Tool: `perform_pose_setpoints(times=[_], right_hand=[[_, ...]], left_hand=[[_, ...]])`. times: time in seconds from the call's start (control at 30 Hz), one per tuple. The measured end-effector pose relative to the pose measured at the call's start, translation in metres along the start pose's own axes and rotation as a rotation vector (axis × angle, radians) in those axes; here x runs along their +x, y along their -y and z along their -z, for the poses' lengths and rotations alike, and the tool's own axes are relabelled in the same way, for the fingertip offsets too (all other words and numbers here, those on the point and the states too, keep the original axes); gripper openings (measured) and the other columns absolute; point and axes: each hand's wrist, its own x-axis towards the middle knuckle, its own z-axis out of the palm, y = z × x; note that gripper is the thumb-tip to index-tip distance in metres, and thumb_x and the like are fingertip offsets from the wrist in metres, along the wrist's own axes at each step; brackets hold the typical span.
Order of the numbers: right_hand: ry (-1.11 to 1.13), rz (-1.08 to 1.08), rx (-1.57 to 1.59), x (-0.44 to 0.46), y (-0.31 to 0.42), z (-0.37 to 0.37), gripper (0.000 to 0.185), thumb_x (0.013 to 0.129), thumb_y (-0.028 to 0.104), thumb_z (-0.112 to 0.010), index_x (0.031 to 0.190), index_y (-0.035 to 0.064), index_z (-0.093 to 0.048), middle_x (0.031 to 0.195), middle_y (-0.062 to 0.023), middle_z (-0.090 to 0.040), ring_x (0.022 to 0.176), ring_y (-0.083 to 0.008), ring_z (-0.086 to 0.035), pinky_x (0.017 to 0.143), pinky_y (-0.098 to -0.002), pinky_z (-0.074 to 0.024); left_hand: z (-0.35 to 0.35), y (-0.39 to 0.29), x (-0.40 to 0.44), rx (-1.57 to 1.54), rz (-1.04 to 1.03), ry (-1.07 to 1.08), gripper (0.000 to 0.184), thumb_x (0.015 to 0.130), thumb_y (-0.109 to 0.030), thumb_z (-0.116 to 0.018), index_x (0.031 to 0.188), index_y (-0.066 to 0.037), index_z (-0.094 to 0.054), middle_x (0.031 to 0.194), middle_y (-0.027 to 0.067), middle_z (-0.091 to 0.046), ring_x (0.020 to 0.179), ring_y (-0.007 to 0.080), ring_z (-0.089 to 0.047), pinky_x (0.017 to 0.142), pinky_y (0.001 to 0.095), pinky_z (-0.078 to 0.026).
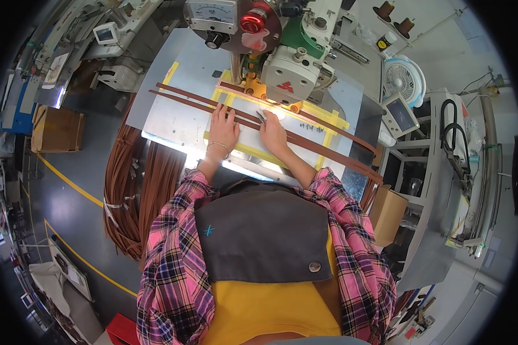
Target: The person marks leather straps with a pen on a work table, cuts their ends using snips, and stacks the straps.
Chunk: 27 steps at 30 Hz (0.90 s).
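Note:
Long brown strips (328,150) lie slantwise across the white machine table (175,129). My left hand (223,129) rests on them with its fingers spread, pressing down left of the middle. My right hand (273,133) is at the strips to the right, fingers bent together around a small metal tool (261,117). Behind both hands, another brown strip (322,122) runs under the orange clamps (255,89) of the sewing machine (290,72), along yellow tape.
Bundles of brown strips (124,190) hang off the table's left side. A control screen (401,114) and a white fan (404,80) stand at the right. A cardboard box (388,213) is below the screen. Another box (57,129) stands at far left.

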Motion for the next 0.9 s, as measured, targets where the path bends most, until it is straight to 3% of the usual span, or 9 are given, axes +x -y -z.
perform_pose_setpoints(times=[0.43,0.5,0.9], right_hand=[[-0.068,0.136,0.073,-0.003,-0.018,-0.007,0.038,0.08,0.009,-0.054,0.118,0.0053,-0.049,0.096,-0.0146,-0.058,0.083,-0.0301,-0.061,0.07,-0.0413,-0.0495],[-0.081,0.158,0.079,-0.004,-0.019,-0.007,0.04,0.08,0.01,-0.054,0.118,0.0068,-0.047,0.097,-0.0152,-0.056,0.081,-0.034,-0.06,0.068,-0.0444,-0.0487],[-0.067,0.149,0.076,-0.005,-0.021,-0.008,0.04,0.079,0.01,-0.055,0.118,0.0065,-0.047,0.095,-0.0143,-0.055,0.081,-0.0335,-0.059,0.068,-0.0442,-0.0488]], left_hand=[[-0.002,0.0,0.0,-0.024,-0.006,-0.032,0.037,0.081,-0.014,-0.056,0.114,0.002,-0.051,0.125,0.0238,-0.042,0.127,0.0398,-0.032,0.106,0.0465,-0.029],[-0.002,-0.001,-0.002,-0.027,-0.003,-0.031,0.037,0.081,-0.014,-0.056,0.114,0.002,-0.051,0.125,0.0239,-0.042,0.127,0.0397,-0.032,0.106,0.0464,-0.029],[-0.003,-0.002,-0.003,0.009,0.01,-0.016,0.037,0.082,-0.015,-0.055,0.114,0.002,-0.051,0.125,0.0234,-0.042,0.128,0.0389,-0.032,0.106,0.046,-0.028]])
